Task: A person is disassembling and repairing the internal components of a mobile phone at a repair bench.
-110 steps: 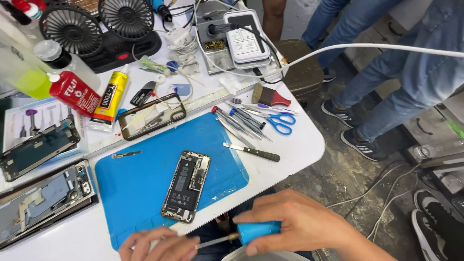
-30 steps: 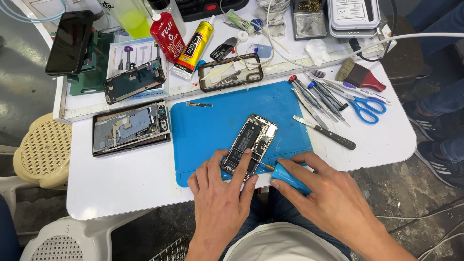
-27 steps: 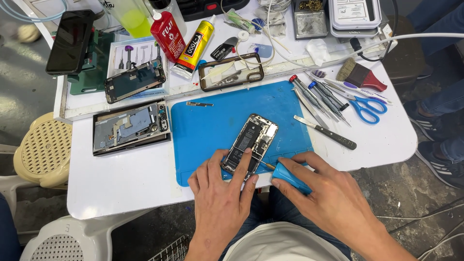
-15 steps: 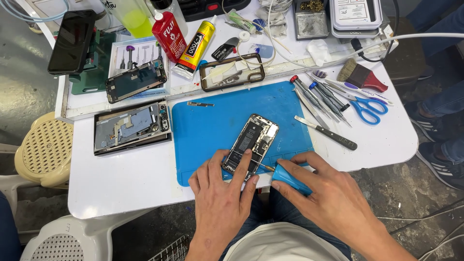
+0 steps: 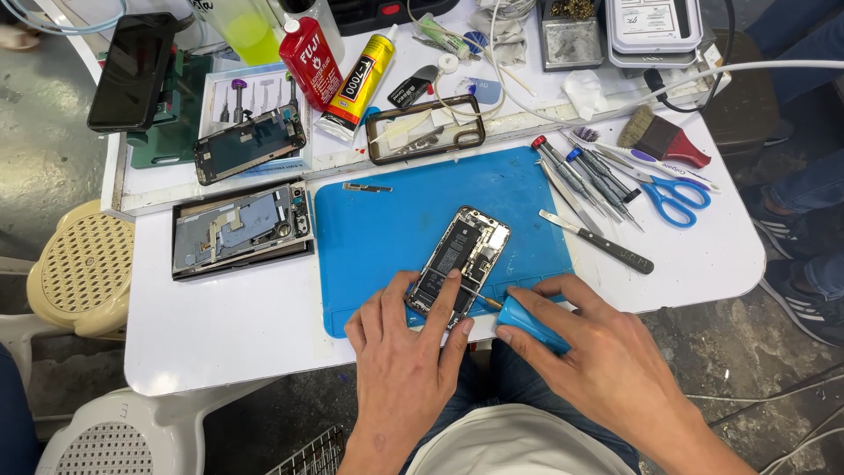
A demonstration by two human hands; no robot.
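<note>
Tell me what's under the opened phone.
The opened phone lies on the blue mat, which rests on the white table. The left hand covers its near end and the mat there.

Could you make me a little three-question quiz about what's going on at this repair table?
1. True or false: the opened phone lies on the blue mat.
2. Which hand holds the blue-handled screwdriver? A left hand B right hand
3. Fill in: the scissors have ____ handles.

Key: 1 true; 2 B; 3 blue. The left hand steadies the phone's lower end.
</note>
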